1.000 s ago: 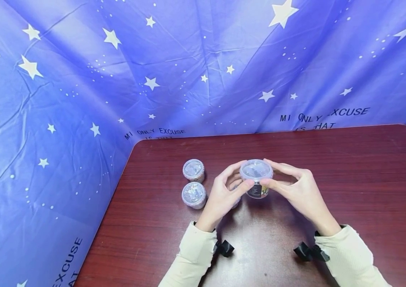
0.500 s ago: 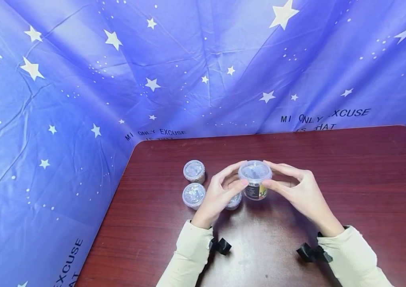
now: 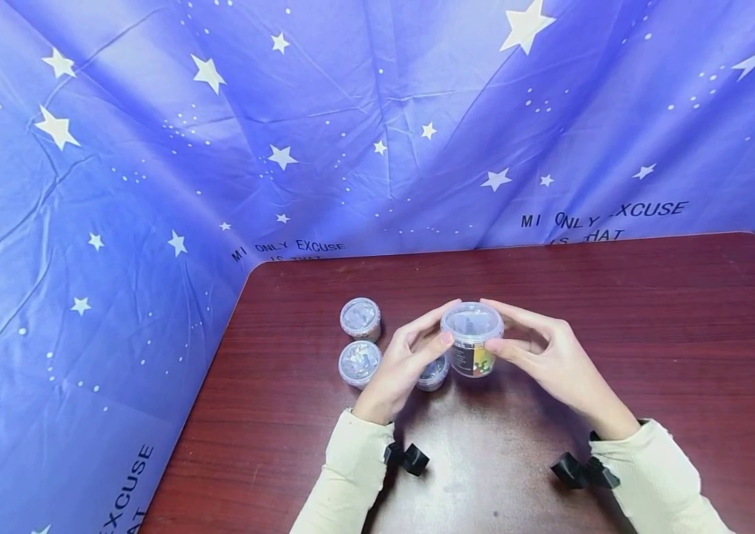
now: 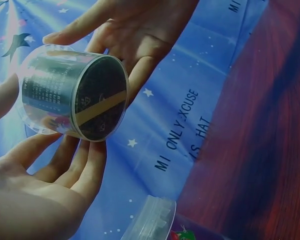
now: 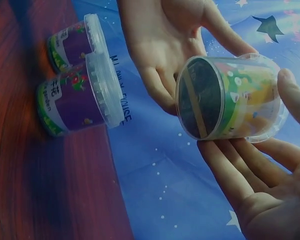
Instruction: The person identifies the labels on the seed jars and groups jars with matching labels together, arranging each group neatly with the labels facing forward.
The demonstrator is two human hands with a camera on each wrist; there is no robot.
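Observation:
Both hands hold one clear plastic tub (image 3: 473,358) with a clear lid, upright and raised above the table. My left hand (image 3: 407,363) grips its left side, thumb near the lid's rim and fingers behind. From the right, my right hand (image 3: 554,352) grips it the same way. Its label has a black panel with small print and a yellow, green and red picture. In the left wrist view the dark base (image 4: 101,97) shows a tan strip across it. Close behind my left hand stands another lidded tub (image 3: 432,376), partly hidden by that hand.
Two more lidded tubs, a far one (image 3: 360,317) and a nearer one (image 3: 359,362), stand left of my left hand. Tubs in the right wrist view carry purple labels (image 5: 72,102). The dark red wooden table (image 3: 651,334) meets a blue star-printed cloth (image 3: 351,111) behind and left.
The held tub has turned between my hands, bringing more of the yellow picture round to the front. It has shifted slightly left and nearer; the tub behind my left hand shows more.

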